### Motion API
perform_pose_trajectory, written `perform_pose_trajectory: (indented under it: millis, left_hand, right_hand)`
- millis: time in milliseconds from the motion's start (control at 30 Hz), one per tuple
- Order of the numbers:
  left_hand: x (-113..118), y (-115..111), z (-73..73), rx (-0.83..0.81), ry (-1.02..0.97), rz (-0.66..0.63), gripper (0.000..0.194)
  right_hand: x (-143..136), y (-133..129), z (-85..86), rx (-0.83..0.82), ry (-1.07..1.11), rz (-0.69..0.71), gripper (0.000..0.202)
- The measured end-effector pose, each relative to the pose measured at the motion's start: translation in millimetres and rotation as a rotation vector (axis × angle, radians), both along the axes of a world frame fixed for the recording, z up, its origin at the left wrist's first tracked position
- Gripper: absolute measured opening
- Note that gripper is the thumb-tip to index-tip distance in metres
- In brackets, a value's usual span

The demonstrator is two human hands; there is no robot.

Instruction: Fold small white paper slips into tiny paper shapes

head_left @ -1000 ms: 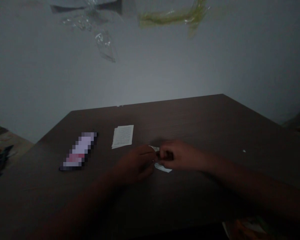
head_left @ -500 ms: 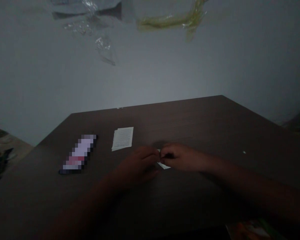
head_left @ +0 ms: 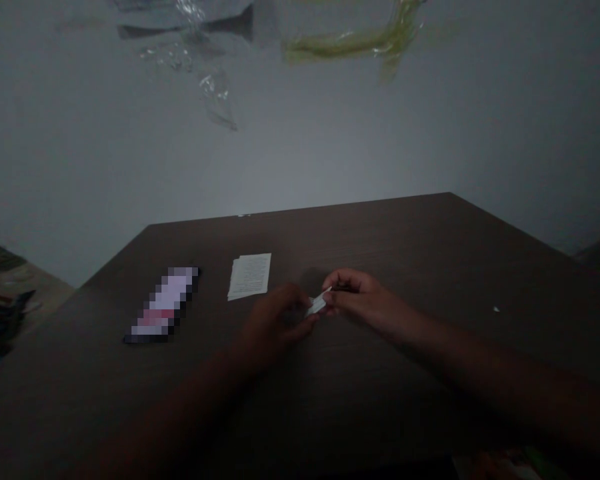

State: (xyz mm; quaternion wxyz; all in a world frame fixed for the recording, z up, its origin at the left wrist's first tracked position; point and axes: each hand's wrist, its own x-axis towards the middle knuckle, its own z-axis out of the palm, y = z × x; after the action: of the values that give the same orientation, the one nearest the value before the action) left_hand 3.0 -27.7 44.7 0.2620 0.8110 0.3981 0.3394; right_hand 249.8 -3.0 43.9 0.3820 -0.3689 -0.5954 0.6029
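A small folded piece of white paper (head_left: 317, 305) is pinched between my two hands, just above the middle of the table. My left hand (head_left: 276, 319) grips its left end, the thumb below and the fingers curled over. At the other end, my right hand (head_left: 356, 293) holds it between thumb and fingertips. Part of the paper is hidden by the fingers. A short stack of printed paper sheets (head_left: 250, 275) lies on the table just beyond my left hand.
On the left of the brown table (head_left: 380, 233) lies a phone (head_left: 167, 300) with a blurred screen. A tiny white scrap (head_left: 497, 309) sits to the right. Behind the table rises a grey wall (head_left: 300, 147) with clear tape and yellow tape (head_left: 340, 45) on it.
The paper has been lifted off the table and now appears as a narrow folded strip between the fingers. Both hands have turned, showing more of the paper. The view has shifted slightly.
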Motion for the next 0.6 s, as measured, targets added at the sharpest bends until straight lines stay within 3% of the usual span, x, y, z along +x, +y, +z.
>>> perform_pose_trajectory:
  millis: [100,267,400,600]
  left_hand:
    - [6,-3,3.3,-0.053,-0.064,0.129,0.013]
    - [13,-6,3.7,-0.122,-0.129,0.217,0.016]
    - [14,-5,0.5,-0.158,-0.193,0.193,0.016]
    - [15,-5,0.3,-0.298,-0.321,0.146,0.015]
  right_hand:
    - [-6,-5,-4.6,-0.003,0.047,-0.096,0.03]
    - [-14,-13,-12.9,-0.016,0.106,-0.177,0.039]
    - [-16,-16,-14.7,0.006,0.079,-0.096,0.039]
    - [-18,-15,-17.1,-0.037,0.179,-0.089,0.046]
